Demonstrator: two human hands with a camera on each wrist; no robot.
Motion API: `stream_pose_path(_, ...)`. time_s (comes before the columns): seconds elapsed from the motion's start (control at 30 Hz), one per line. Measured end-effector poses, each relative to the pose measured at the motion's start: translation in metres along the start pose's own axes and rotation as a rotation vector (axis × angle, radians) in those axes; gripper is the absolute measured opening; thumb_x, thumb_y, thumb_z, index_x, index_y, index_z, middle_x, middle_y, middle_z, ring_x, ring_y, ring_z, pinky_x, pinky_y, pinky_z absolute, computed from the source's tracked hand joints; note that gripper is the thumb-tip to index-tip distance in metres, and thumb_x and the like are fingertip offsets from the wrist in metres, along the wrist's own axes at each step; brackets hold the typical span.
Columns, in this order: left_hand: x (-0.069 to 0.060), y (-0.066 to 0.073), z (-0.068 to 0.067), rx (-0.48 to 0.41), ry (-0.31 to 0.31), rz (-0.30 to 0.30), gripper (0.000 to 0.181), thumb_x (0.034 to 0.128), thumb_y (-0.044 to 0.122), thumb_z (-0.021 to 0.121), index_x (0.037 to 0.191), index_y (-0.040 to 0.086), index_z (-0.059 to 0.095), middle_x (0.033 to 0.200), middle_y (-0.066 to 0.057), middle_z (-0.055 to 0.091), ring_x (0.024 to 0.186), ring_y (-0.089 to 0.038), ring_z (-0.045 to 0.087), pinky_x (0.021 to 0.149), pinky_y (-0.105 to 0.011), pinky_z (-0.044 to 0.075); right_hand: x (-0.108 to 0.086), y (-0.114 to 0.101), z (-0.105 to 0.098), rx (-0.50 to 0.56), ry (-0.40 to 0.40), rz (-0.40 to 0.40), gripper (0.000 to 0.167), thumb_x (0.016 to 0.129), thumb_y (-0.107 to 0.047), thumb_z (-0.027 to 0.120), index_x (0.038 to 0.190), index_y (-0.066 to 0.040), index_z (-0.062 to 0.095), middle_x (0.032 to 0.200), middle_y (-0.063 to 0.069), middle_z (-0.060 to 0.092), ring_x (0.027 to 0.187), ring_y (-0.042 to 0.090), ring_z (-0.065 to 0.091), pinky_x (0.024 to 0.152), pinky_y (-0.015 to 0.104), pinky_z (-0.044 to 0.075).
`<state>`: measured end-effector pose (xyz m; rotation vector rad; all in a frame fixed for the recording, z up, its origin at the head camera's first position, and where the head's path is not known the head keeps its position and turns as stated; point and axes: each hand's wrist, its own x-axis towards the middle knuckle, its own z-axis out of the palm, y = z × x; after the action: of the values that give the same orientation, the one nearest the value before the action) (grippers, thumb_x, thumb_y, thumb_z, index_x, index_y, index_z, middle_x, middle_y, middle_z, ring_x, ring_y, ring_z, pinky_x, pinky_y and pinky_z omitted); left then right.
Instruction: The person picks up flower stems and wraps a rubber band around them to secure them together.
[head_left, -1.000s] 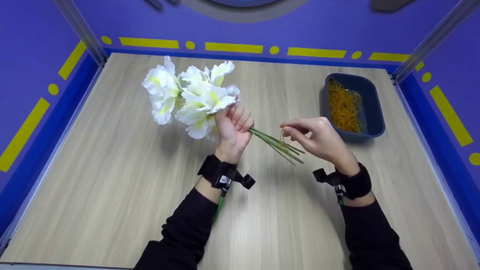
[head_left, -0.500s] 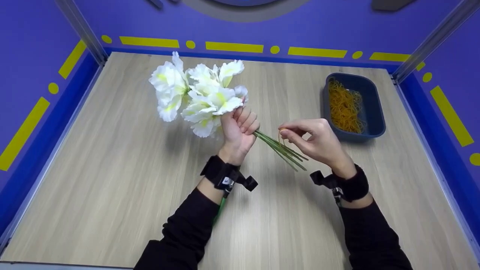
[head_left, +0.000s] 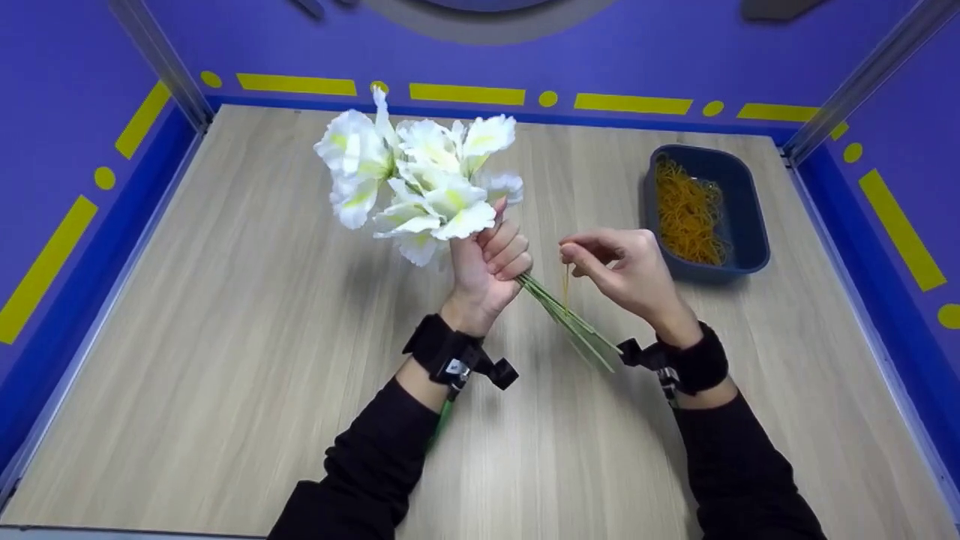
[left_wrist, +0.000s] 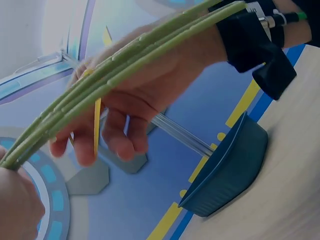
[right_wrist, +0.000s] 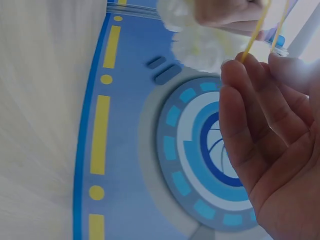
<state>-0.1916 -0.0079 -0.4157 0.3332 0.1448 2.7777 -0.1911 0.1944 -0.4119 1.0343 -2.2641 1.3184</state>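
Note:
My left hand (head_left: 487,262) grips a bunch of white artificial flowers (head_left: 442,199) just under the blooms. Their green stems (head_left: 574,322) stick out below the fist, slanting down to the right. Between thumb and fingertips, my right hand (head_left: 628,271) pinches a yellow rubber band (head_left: 566,289), drawn taut down to the stems. In the left wrist view the band (left_wrist: 97,127) meets the stems (left_wrist: 110,75); whether it encircles all of them I cannot tell. The right wrist view shows two strands of the band (right_wrist: 259,29) running from the fingertips of the right hand (right_wrist: 275,140).
A dark blue-grey plastic box (head_left: 750,217) stands at the back right of the wooden table (head_left: 225,360). Many yellow rubber bands (head_left: 686,217) lie in a tangle inside it. Blue-purple panels (head_left: 480,64) enclose the table at the back and sides.
The left hand and flowers have shifted right, and the stems now slope more steeply downward. The right hand has stayed nearly in place, while the rubber band has become longer and straighter.

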Motion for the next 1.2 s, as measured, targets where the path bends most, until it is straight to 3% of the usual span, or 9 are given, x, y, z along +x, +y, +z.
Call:
stream_pose_path(0.1,0.000,0.002,-0.001,-0.041,-0.036,-0.010,0.050,0.1085,0.022,0.018,0.059,0.019,0.023,0.046,0.009,0.024,0.041,-0.005,0.011,0.039,-0.017,0.009,0.001,0.007,0.004,0.018,-0.037,-0.003,0.015,0.088,0.006,0.074,0.101,-0.002,0.077,0.083,0.006,0.075,0.064,0.016,0.070,0.059,0.019,0.055)
stream_pose_path(0.37,0.004,0.011,-0.005,-0.107,-0.010,0.090,0.049,0.1076,0.022,0.020,0.059,0.019,0.019,0.048,0.009,0.019,0.041,-0.005,0.010,0.039,-0.017,0.008,-0.001,0.016,0.006,-0.022,-0.192,-0.046,0.022,0.094,-0.001,0.070,0.115,-0.006,0.074,0.102,0.001,0.076,0.080,0.014,0.070,0.063,0.023,0.057)
stream_pose_path(0.53,0.004,0.016,-0.004,-0.141,-0.017,0.110,0.049,0.1073,0.022,0.020,0.058,0.019,0.020,0.047,0.009,0.019,0.041,-0.004,0.010,0.039,-0.017,0.008,-0.002,0.018,0.006,-0.038,-0.306,-0.059,0.026,0.093,-0.007,0.073,0.120,-0.007,0.072,0.107,0.001,0.074,0.089,0.014,0.070,0.063,0.027,0.057)
stream_pose_path(0.67,0.004,0.018,-0.003,-0.157,-0.024,0.130,0.049,0.1069,0.022,0.020,0.058,0.020,0.021,0.048,0.009,0.019,0.041,-0.004,0.010,0.039,-0.017,0.008,-0.003,0.018,0.008,-0.034,-0.374,-0.077,0.027,0.092,-0.002,0.072,0.118,-0.006,0.073,0.106,0.002,0.072,0.088,0.014,0.067,0.061,0.026,0.057)
stream_pose_path(0.8,0.003,0.021,-0.003,-0.179,-0.026,0.163,0.048,0.1065,0.022,0.021,0.058,0.019,0.021,0.049,0.009,0.018,0.042,-0.004,0.010,0.040,-0.017,0.008,-0.004,0.018,0.012,-0.028,-0.395,-0.077,0.021,0.093,0.001,0.068,0.112,-0.007,0.074,0.104,0.000,0.072,0.084,0.012,0.065,0.067,0.024,0.055)
stream_pose_path(0.97,0.004,0.025,-0.003,-0.206,-0.022,0.198,0.049,0.1072,0.023,0.021,0.058,0.019,0.020,0.049,0.009,0.018,0.042,-0.004,0.009,0.040,-0.017,0.007,-0.005,0.015,0.024,-0.018,-0.396,-0.073,0.013,0.099,-0.012,0.066,0.108,-0.011,0.076,0.100,-0.003,0.073,0.082,0.009,0.067,0.071,0.023,0.055)
stream_pose_path(1.07,0.004,0.028,-0.004,-0.220,-0.019,0.218,0.049,0.1074,0.024,0.021,0.058,0.019,0.019,0.049,0.008,0.018,0.043,-0.005,0.009,0.040,-0.018,0.008,-0.007,0.010,0.033,-0.018,-0.392,-0.081,0.013,0.099,-0.015,0.067,0.107,-0.011,0.076,0.098,-0.003,0.074,0.079,0.007,0.067,0.067,0.024,0.055)
stream_pose_path(1.2,0.004,0.030,-0.005,-0.218,-0.015,0.250,0.049,0.1074,0.023,0.022,0.058,0.019,0.020,0.049,0.008,0.018,0.043,-0.005,0.009,0.040,-0.018,0.008,-0.009,0.005,0.040,0.026,-0.418,-0.018,0.015,0.100,-0.019,0.066,0.109,-0.011,0.077,0.100,-0.005,0.074,0.075,0.007,0.064,0.063,0.025,0.053)
